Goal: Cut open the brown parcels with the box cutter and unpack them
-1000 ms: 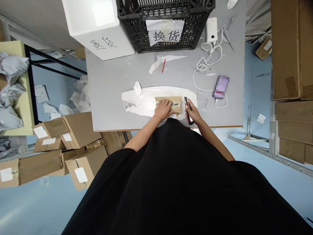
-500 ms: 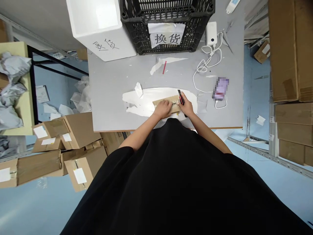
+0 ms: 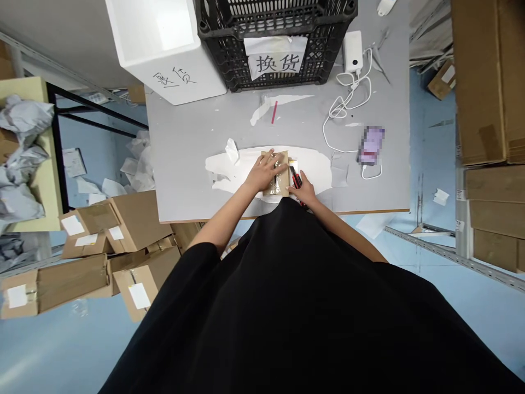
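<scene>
The left hand [image 3: 266, 171] lies spread flat, palm down, pressing on a cardboard-wrapped package [image 3: 279, 178] bound in clear tape. The right hand [image 3: 302, 193] is curled around a red-and-black utility knife [image 3: 296, 183] and rests just beside the package's lower right corner (the blade is too small to make out). The package lies between the hands, close to the near edge of the grey tabletop [image 3: 184, 175], on a long white patch [image 3: 315, 167] with a crumpled white paper scrap [image 3: 232, 150] at its far side.

Toward the far edge stands a black plastic crate [image 3: 229, 54] with a paper sign [image 3: 275, 59] reading 换货 on its front; the top of the view cuts off its inside, so its contents can't be seen. To its left is a white box [image 3: 164, 49] with 退货 handwritten on its side. Along the right side lie a white power bank [image 3: 353, 51], a looped white cable [image 3: 340, 112], and a blurred phone [image 3: 371, 145].
</scene>
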Tool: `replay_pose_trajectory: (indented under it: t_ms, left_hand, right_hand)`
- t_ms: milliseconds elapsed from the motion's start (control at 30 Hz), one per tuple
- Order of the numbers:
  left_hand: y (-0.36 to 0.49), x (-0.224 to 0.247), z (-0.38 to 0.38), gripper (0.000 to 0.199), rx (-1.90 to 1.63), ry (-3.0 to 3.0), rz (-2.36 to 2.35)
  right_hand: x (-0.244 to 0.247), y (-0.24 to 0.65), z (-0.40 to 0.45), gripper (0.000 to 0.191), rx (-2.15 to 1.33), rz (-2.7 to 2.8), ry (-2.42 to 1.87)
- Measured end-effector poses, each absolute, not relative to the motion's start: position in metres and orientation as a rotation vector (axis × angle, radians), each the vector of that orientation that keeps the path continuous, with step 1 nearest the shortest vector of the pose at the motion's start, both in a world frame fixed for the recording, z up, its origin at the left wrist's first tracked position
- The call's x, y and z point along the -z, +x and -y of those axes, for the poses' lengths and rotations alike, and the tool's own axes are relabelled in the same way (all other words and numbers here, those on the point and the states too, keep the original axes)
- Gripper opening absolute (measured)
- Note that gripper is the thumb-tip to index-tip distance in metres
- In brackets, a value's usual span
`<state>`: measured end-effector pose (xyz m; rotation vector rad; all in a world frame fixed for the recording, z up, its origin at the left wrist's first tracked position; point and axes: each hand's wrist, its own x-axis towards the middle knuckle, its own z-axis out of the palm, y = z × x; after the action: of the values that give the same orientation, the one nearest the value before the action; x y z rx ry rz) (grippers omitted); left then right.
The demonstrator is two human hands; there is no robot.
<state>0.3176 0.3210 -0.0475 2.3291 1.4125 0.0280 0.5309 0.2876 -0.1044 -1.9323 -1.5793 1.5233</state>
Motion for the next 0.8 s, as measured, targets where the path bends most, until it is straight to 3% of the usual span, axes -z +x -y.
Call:
replay_pose_trajectory:
  t_ms: [100, 300, 467, 600, 800]
  left_hand:
    - [0.305, 0.042, -0.329, 0.069, 0.118, 2.461, -1.128]
    - [0.311, 0.053, -0.353, 0.071, 0.168, 2.550, -0.936]
    - [0.331, 0.068, -0.340, 0.094, 0.125, 2.433, -1.338]
    - [0.349, 0.076, -0.308, 0.108, 0.036, 2.208, -1.766]
    - [0.352, 0.073, -0.295, 0.111, 0.035, 2.156, -1.785]
  right_hand:
    - [0.104, 0.529, -0.296, 0.103, -1.466, 1.555, -1.941]
    - [0.098, 0.534, -0.315, 0.093, -1.347, 1.562, -2.012]
    - [0.096, 0.550, -0.319, 0.083, -1.339, 1.340, -1.952]
    - [0.090, 0.574, -0.309, 0.069, -1.676, 1.207, -1.768]
    - [0.080, 0.593, -0.303, 0.067, -1.999, 1.192, -1.540]
